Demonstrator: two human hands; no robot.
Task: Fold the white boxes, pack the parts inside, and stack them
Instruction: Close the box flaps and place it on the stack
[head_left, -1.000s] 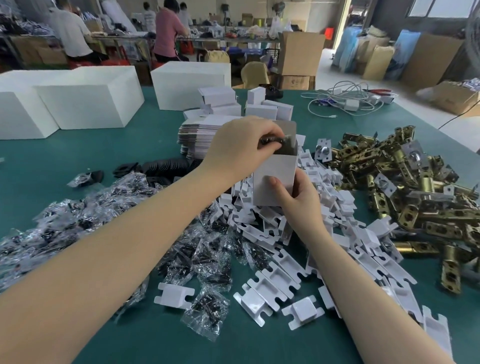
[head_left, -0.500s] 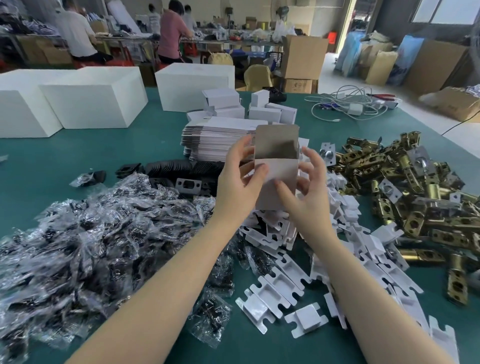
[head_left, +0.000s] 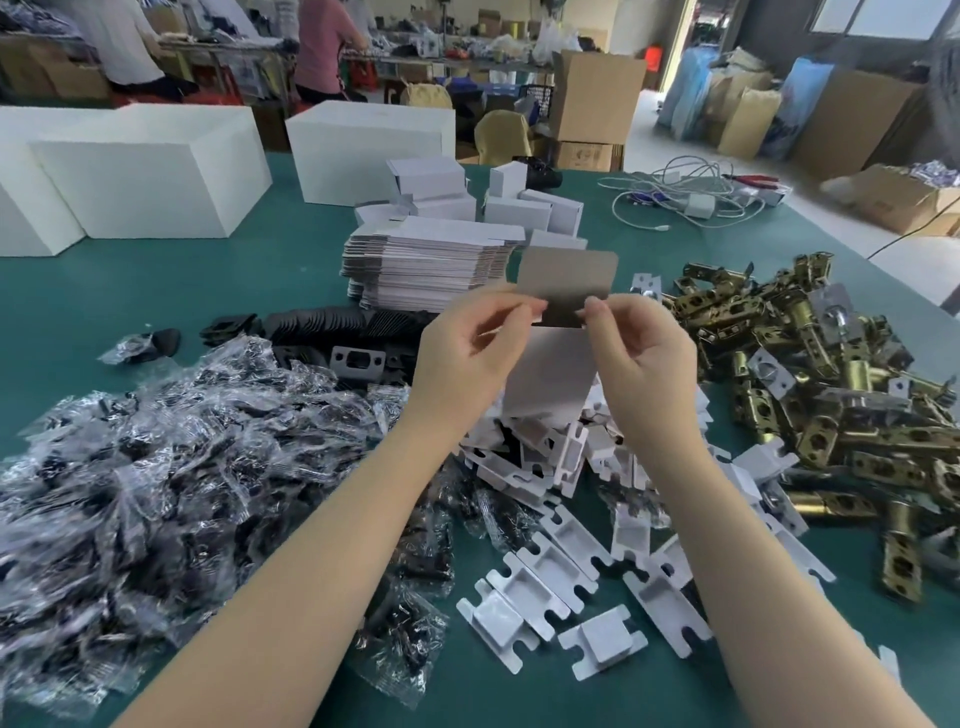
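1. Plastic inserts (head_left: 530, 587), white, stiff and notched, lie nearest on the green worktop (head_left: 130, 301).
2. Crinkly bagged parts (head_left: 171, 467) look slippery; brass latches (head_left: 810, 395) look heavy.
3. Left hand (head_left: 467, 353) and right hand (head_left: 644, 358) hold the white box (head_left: 550, 374) upright above the inserts, fingers pinching its top side flaps, I think.
4. Thin card will probably crease easily; grip at the folds.
5. Flat blanks (head_left: 431, 265) lie stacked behind.

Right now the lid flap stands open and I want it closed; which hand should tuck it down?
Probably the right hand: its fingertips already pinch the flap edge. The left hand grips the box side, steadying it.
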